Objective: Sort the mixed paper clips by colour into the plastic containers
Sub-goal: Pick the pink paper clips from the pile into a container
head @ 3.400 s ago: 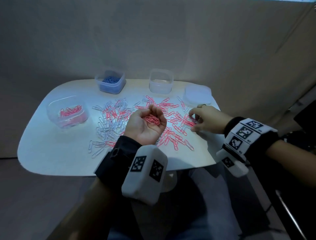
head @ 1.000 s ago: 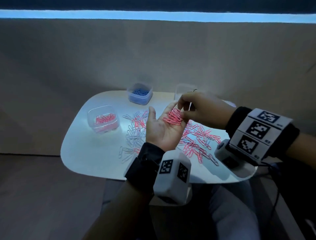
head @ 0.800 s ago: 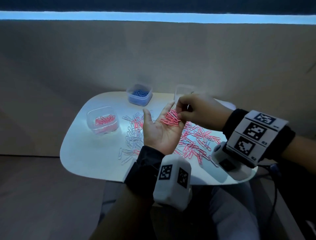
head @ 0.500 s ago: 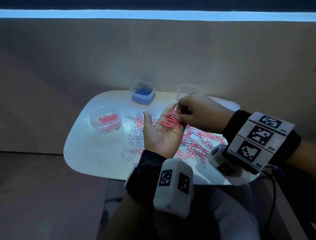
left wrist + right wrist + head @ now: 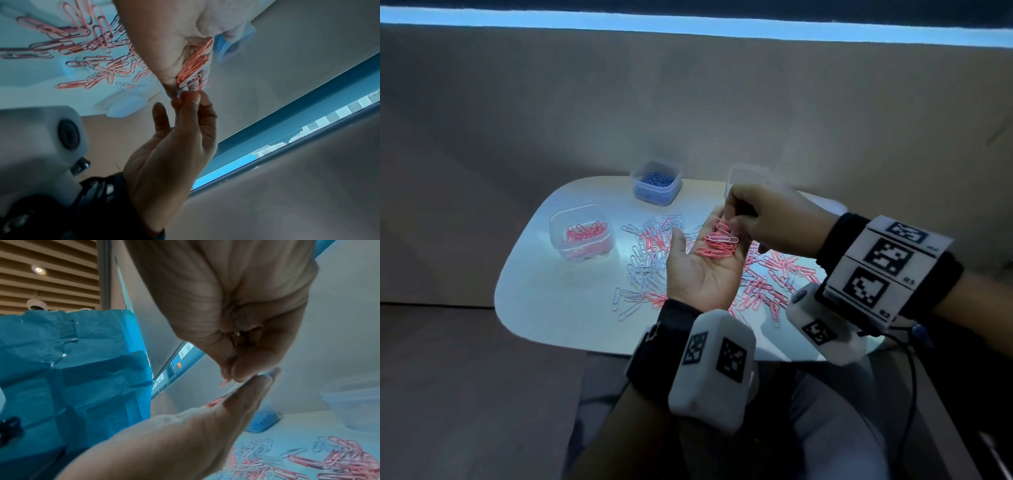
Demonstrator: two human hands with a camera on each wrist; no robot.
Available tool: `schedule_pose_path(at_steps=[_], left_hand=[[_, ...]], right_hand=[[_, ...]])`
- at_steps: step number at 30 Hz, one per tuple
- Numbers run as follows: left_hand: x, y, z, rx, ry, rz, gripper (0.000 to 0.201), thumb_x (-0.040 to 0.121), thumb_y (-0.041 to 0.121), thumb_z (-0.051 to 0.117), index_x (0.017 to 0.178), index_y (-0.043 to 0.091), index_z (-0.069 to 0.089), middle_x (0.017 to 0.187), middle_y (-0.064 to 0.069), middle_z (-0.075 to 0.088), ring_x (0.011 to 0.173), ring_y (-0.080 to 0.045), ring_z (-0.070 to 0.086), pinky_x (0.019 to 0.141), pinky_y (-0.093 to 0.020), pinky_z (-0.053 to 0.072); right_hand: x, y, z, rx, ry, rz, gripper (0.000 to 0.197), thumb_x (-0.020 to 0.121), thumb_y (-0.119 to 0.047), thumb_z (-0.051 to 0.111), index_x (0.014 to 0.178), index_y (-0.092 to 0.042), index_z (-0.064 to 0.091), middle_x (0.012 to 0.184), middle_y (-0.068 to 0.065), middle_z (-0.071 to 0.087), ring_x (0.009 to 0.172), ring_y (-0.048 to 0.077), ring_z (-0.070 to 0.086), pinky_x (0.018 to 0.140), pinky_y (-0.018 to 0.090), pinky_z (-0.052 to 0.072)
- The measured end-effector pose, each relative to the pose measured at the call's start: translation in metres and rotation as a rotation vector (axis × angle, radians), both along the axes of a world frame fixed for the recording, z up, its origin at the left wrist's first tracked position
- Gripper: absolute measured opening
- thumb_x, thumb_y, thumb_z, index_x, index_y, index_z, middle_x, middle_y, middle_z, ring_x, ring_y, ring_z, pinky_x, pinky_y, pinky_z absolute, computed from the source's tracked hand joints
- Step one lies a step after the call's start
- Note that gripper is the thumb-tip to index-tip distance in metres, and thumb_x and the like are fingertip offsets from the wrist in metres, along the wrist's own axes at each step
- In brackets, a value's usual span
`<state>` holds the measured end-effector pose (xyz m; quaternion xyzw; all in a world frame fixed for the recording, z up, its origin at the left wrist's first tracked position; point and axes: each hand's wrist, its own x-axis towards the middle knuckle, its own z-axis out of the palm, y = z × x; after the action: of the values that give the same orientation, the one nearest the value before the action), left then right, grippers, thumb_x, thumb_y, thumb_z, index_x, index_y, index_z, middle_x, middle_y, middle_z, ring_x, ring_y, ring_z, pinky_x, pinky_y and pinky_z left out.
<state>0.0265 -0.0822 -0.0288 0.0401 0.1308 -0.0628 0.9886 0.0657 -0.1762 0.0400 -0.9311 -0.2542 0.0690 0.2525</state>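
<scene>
My left hand (image 5: pixel 703 255) is held palm up above the table, fingers nearly straight, carrying a small heap of pink paper clips (image 5: pixel 717 245) on them. My right hand (image 5: pixel 727 222) reaches over from the right and pinches pink clips at the heap's far end, by the left fingertips. The left wrist view shows the heap (image 5: pixel 193 65) with the right hand's fingertips (image 5: pixel 189 97) meeting at its end. In the right wrist view, thumb and forefinger pinch a pink clip (image 5: pixel 224 383). A clear container (image 5: pixel 558 219) at the left holds pink clips. A second container (image 5: pixel 655 183) at the back holds blue ones.
Loose white clips (image 5: pixel 647 263) lie left of my left hand, loose pink ones (image 5: pixel 770 277) under and right of it, on the white table (image 5: pixel 558 308). An empty-looking clear container (image 5: pixel 743 174) stands behind my right hand. A lid (image 5: pixel 832 205) lies at the back right.
Earlier my right hand was down among the clips on the table. It has risen to the left palm and stays pinching at the pink heap. The left fingers have straightened.
</scene>
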Motion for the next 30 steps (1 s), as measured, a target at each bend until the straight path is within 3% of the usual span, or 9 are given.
schedule_pose_path(at_steps=[4,6,11,14,17,20,22,27,30], left_hand=[[-0.002,0.001,0.001,0.019,-0.009,-0.024,0.078,0.096,0.053,0.024,0.095,-0.011,0.068,0.107,-0.025,0.061,0.100,-0.032,0.057,0.084,-0.048,0.045],[-0.002,0.003,0.000,0.039,0.006,-0.003,0.072,0.097,0.052,0.023,0.101,-0.008,0.064,0.100,-0.025,0.064,0.089,-0.031,0.063,0.087,-0.037,0.050],[-0.002,0.003,0.000,0.101,0.028,0.019,0.048,0.099,0.043,0.028,0.098,0.005,0.058,0.090,-0.018,0.066,0.079,-0.025,0.066,0.066,-0.030,0.056],[-0.004,0.011,-0.002,0.088,0.075,0.057,0.034,0.099,0.032,0.036,0.088,0.008,0.057,0.093,-0.020,0.065,0.088,-0.029,0.063,0.071,-0.039,0.055],[-0.006,0.022,-0.008,0.046,0.107,0.132,0.030,0.099,0.024,0.037,0.083,0.008,0.057,0.082,-0.019,0.069,0.070,-0.030,0.070,0.072,-0.039,0.055],[-0.006,0.030,-0.008,-0.004,0.119,0.167,0.031,0.100,0.022,0.036,0.082,0.008,0.057,0.074,-0.019,0.070,0.063,-0.029,0.069,0.069,-0.040,0.055],[-0.005,0.033,-0.008,-0.043,0.101,0.174,0.035,0.100,0.022,0.034,0.080,0.006,0.058,0.073,-0.020,0.069,0.060,-0.032,0.069,0.059,-0.040,0.056],[-0.005,0.047,-0.014,-0.136,0.085,0.176,0.059,0.101,0.026,0.028,0.067,-0.003,0.066,0.074,-0.022,0.069,0.061,-0.034,0.069,0.061,-0.047,0.053],[-0.012,0.063,-0.020,-0.076,0.109,0.199,0.050,0.101,0.028,0.024,0.078,0.004,0.062,0.074,-0.017,0.070,0.064,-0.029,0.071,0.057,-0.043,0.056]], right_hand=[[-0.003,0.003,0.002,-0.040,-0.111,0.083,0.017,0.083,0.002,0.052,0.078,-0.014,0.050,0.078,0.002,0.048,0.071,0.015,0.044,0.061,0.017,0.030],[-0.006,0.003,0.005,-0.103,-0.071,0.108,0.008,0.086,-0.004,0.055,0.082,-0.010,0.056,0.075,0.001,0.044,0.066,0.012,0.041,0.060,0.015,0.028],[-0.006,0.008,-0.003,-0.189,-0.129,0.099,0.012,0.083,-0.010,0.060,0.089,-0.001,0.065,0.087,0.005,0.046,0.085,0.016,0.044,0.080,0.030,0.040],[-0.008,0.013,-0.002,-0.082,-0.027,0.090,0.014,0.083,-0.007,0.061,0.089,0.005,0.064,0.082,0.010,0.053,0.080,0.020,0.052,0.064,0.018,0.043],[-0.010,0.024,-0.004,-0.062,0.041,0.091,0.021,0.079,-0.009,0.067,0.085,0.010,0.061,0.072,0.012,0.059,0.066,0.021,0.050,0.050,0.014,0.035],[-0.008,0.037,-0.010,-0.007,0.116,0.060,0.015,0.077,-0.009,0.071,0.070,-0.003,0.059,0.058,-0.006,0.048,0.051,0.005,0.042,0.044,0.007,0.034],[-0.005,0.038,-0.011,0.097,0.241,0.013,0.019,0.077,-0.009,0.071,0.066,-0.011,0.057,0.060,-0.003,0.052,0.051,0.005,0.046,0.040,0.007,0.038],[-0.003,0.039,-0.013,0.390,0.565,-0.090,0.022,0.085,-0.010,0.063,0.067,-0.016,0.051,0.061,-0.003,0.051,0.052,0.001,0.050,0.043,0.011,0.036],[0.007,0.049,-0.022,0.570,0.822,-0.209,0.024,0.089,-0.006,0.056,0.069,-0.015,0.049,0.060,-0.002,0.055,0.041,-0.002,0.051,0.035,0.009,0.036]])
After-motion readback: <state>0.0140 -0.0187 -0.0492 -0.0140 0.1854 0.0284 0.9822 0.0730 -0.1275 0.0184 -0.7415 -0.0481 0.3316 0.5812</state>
